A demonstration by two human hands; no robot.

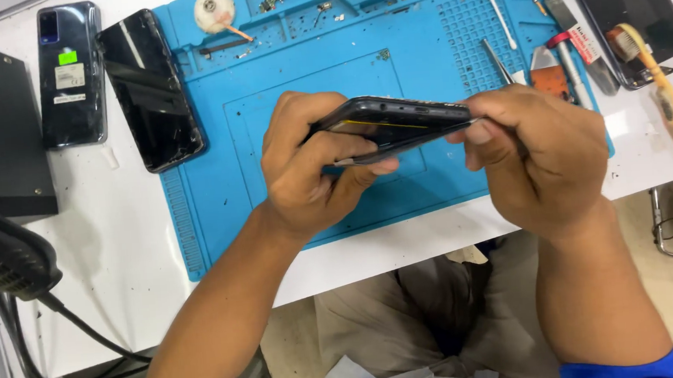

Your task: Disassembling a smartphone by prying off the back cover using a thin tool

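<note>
1. I see my left hand [307,163] closed around the near end of a dark smartphone [395,123], thumb laid across its lower face and fingers curled behind it.
2. My right hand [535,155] is closed at the phone's other end, fingertips pinched tight against its edge; I cannot tell whether a thin tool sits between those fingers.
3. The smartphone is held edge-on to me, roughly level, in the air above the middle of the blue work mat [217,181], between both hands and not touching the mat. A yellowish line shows along the seam on its side.
4. The mat lies on a white surface [120,251].
5. Left of the mat, a black phone with a cracked glass face [149,87] overlaps the mat's edge, and just beside it another dark phone [69,73] lies with a green sticker and a white label on it.
6. Along the mat's far right I see tweezers [496,61], a white spudger [500,16], and a small scraper with an orange handle [550,79].
7. An orange-handled brush [665,91] lies at the right, its head resting on a dark phone panel [632,10].
8. A black cable [78,325] runs down at the lower left.
</note>
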